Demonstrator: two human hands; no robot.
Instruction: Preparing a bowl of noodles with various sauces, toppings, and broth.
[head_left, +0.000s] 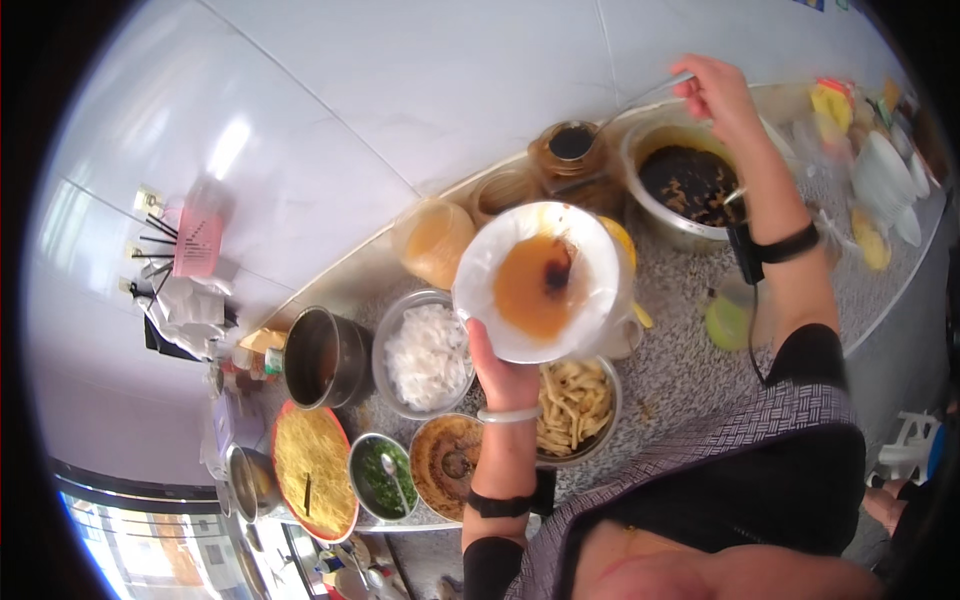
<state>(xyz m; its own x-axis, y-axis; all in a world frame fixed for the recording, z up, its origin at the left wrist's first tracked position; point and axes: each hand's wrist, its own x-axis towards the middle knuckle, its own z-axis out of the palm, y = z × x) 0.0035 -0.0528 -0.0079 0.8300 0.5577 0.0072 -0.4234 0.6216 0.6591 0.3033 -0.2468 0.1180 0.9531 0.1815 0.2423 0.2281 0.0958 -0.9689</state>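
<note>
My left hand (504, 367) grips the near rim of a white bowl (480, 289) that looks lined with a thin plastic bag. Orange-brown liquid (525, 300) fills its bottom, with a dark patch of sauce (557, 276) on the right. My right hand (712, 90) is raised near the wall, shut on the thin handle of a metal spoon (651, 93). The spoon slants down left to a jar of dark sauce (571, 142); its bowl end cannot be made out. Below my right forearm stands a metal pot of dark sauce with light bits (686, 180).
Around the bowl stand white noodles (426, 356), thick pale strips (574, 405), chopped greens (381, 472), a brown-paste bowl (442, 465) and yellow shreds (313, 465). Stacked white bowls (885, 176) are at right. The tiled wall (450, 82) bounds the granite counter (667, 337).
</note>
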